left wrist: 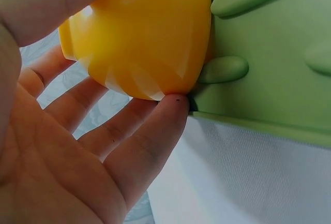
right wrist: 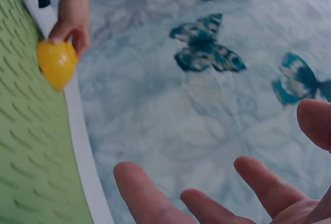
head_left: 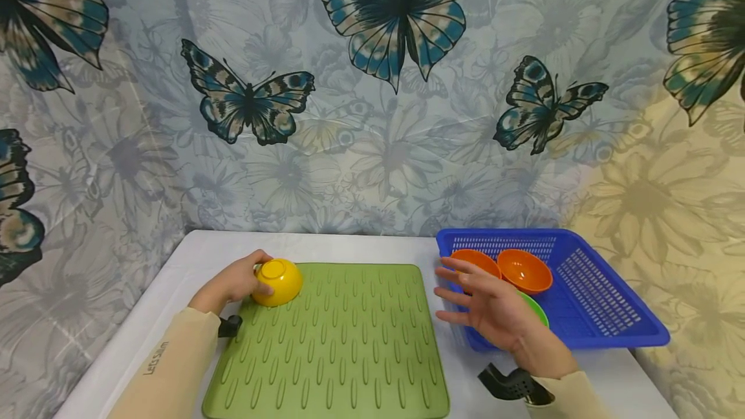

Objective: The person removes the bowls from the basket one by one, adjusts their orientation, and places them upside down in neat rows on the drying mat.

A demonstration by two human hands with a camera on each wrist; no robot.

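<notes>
Right hand, fingers spread, hovers by the blue basket's left edge. At the green mat's far left corner, an upturned yellow bowl sits pinched in the left hand.

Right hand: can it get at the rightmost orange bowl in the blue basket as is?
Likely yes. The right hand is empty and near the rightmost orange bowl; the blue basket is open-topped, and nothing visible covers that bowl.
</notes>
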